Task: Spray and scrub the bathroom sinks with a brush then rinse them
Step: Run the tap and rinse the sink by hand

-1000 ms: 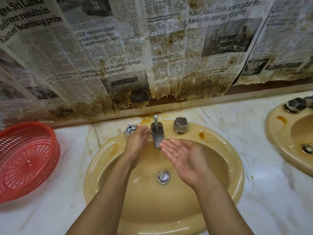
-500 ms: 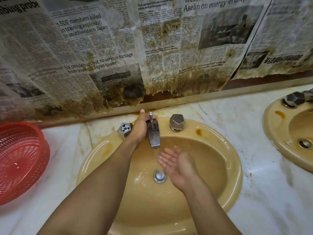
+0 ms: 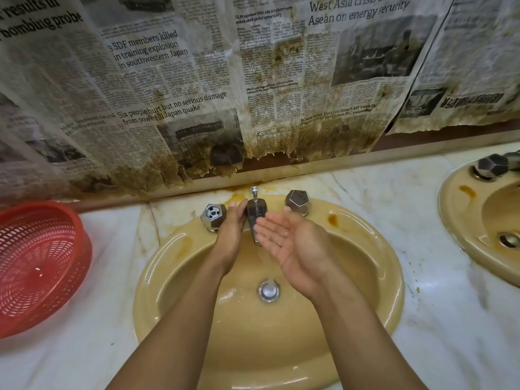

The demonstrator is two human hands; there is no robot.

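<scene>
Our left hand (image 3: 229, 235) lies straight-fingered against the spout's (image 3: 255, 218) left side, our right hand (image 3: 289, 246) cupped open just right of it, water falling between them into the sink (image 3: 365, 263).

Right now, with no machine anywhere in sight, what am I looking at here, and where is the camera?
There is no robot: these are a person's two bare hands, filmed by a wide-angle camera worn on the head, looking down. The left hand lays straight fingers against the faucet; the right hand is open, palm up, beside it, holding nothing. Water runs to the drain of a yellow sink set in a marble counter. A red basket sits at the left, a second sink at the right edge, and stained newspaper covers the wall behind.
</scene>
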